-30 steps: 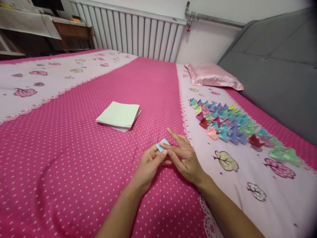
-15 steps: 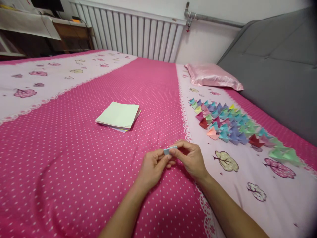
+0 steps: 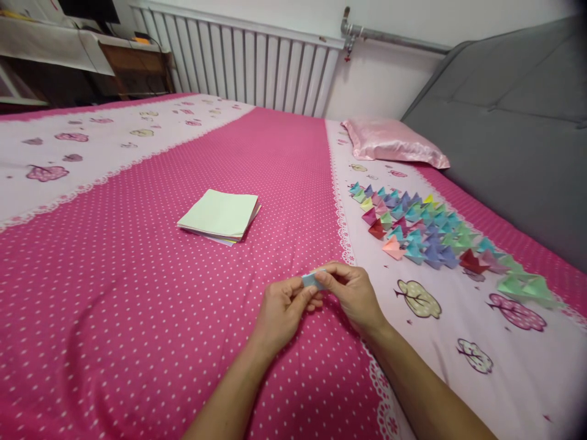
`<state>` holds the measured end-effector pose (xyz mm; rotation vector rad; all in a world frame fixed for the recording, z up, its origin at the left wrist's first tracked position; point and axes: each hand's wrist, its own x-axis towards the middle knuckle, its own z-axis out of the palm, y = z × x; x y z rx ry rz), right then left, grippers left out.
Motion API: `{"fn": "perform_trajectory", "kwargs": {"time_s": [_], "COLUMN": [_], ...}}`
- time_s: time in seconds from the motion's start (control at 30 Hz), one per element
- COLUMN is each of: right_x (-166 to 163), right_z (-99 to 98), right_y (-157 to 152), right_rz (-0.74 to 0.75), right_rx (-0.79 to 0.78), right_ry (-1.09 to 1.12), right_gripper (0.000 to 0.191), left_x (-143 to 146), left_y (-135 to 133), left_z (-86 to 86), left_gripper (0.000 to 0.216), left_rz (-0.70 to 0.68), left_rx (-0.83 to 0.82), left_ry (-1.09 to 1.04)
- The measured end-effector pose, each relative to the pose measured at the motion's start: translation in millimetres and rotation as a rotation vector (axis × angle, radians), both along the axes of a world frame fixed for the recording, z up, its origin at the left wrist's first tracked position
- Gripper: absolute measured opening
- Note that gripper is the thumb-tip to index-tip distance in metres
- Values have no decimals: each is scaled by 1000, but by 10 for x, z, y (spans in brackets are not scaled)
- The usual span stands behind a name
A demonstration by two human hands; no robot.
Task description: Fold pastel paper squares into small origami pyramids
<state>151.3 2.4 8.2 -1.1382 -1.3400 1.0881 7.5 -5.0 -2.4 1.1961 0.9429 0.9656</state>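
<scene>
1. Left hand point(image 3: 279, 310) and right hand point(image 3: 356, 298): both grips pinch the folded blue paper point(image 3: 309, 280) between them.
2. Paper stack point(image 3: 220, 214): ten o'clock, well apart, dotted bedspread point(image 3: 288, 226) between.
3. Paper models point(image 3: 433, 252): two o'clock from the hands, beyond the lace edge point(image 3: 341, 221).

On pink-and-white cloth bedspread point(image 3: 137, 275), square pale-green-topped paper stack point(image 3: 219, 214), left of and beyond small folded light-blue paper point(image 3: 309, 280) between left grip point(image 3: 279, 307) and right grip point(image 3: 354, 294). To the right, rows of multicoloured folded-paper pieces point(image 3: 435, 253), before pink satin pillow point(image 3: 394, 140).
</scene>
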Motion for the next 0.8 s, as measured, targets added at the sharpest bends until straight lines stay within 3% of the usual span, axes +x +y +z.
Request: {"fn": "perform_trajectory", "kwargs": {"time_s": [0.27,0.5,0.8], "right_x": [1,-10,62], "right_z": [-19,-35,-43], "right_y": [-6,12,39], "right_rz": [3,34,16], "right_rx": [-29,-3,44], "right_ry": [90,-18,-169], "right_gripper": [23,15,16], "left_x": [2,13,-3], "left_y": [-20,37,39], "left_z": [-22,-43,-40], "left_gripper": [25,26,22], "left_rz": [-20,39,167], "left_rx": [23,-83,86], "left_ry": [27,-72,9]}}
